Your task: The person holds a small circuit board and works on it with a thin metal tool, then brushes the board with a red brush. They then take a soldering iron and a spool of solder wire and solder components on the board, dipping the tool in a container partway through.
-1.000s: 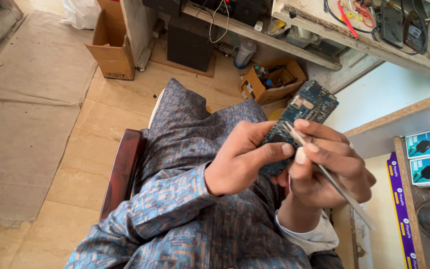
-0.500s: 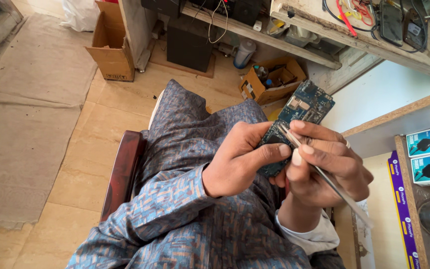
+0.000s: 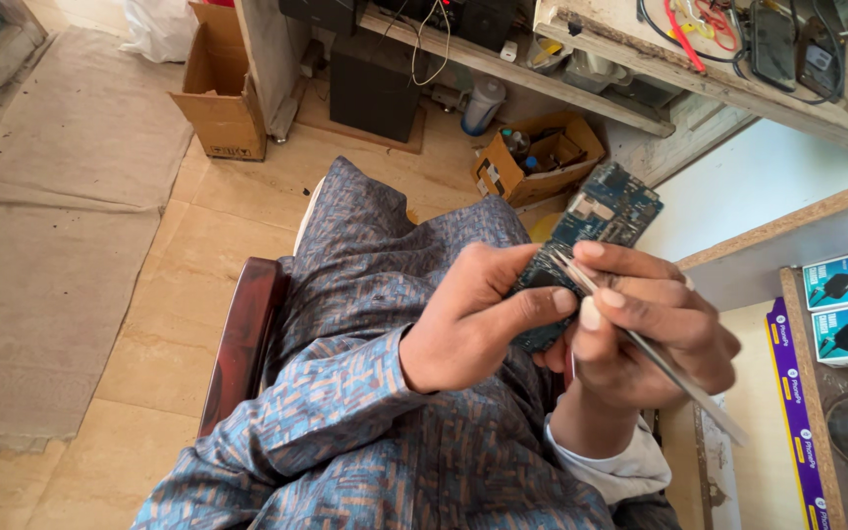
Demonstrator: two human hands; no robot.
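Circuit board [image 3: 606, 211], blue, raised over the lap, well above the tiled floor [image 3: 159, 324]; pinched along its lower edge by the left hand [image 3: 473, 319], thumb pressed against the face; metal tweezers [image 3: 640, 344] pinched between thumb and fingers of the right hand [image 3: 655, 339], tips resting on the board near the left thumb; best done, by the look of it, with the board braced still, tips kept low and steady, pressure light to spare the small parts; cardboard box [image 3: 537, 157] of oddments on the floor beyond.
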